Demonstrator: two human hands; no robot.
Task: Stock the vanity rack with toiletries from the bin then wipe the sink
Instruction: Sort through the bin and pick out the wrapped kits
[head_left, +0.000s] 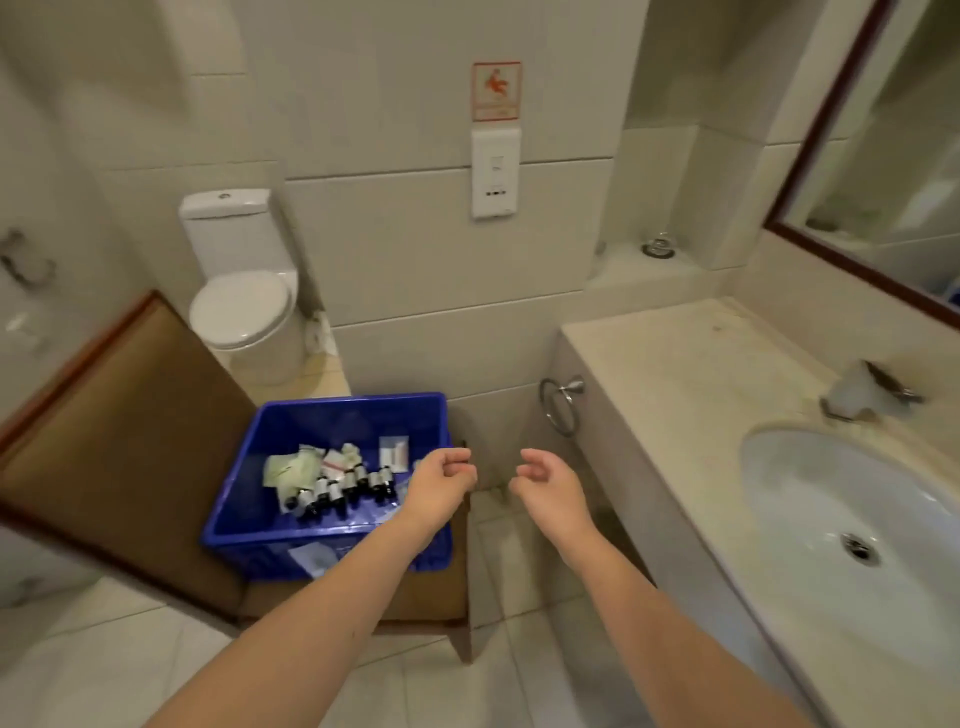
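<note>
A blue plastic bin (270, 431) stands on a brown upholstered seat at the lower left. Inside lie several small dark bottles with white labels (340, 488) and several pale sachets (291, 470). My left hand (441, 480) hovers over the bin's right rim, fingers loosely curled, holding nothing. My right hand (548, 483) hangs beside it over the floor, also loosely curled and empty. The white oval sink (810, 499) is set in the beige vanity counter (675, 384) at the right.
A brown seat (114, 457) carries the bin. A white toilet (244, 301) stands behind it. A chrome towel ring (561, 405) hangs on the counter's end. A soap dish (862, 395) sits by the sink, below a framed mirror (883, 156).
</note>
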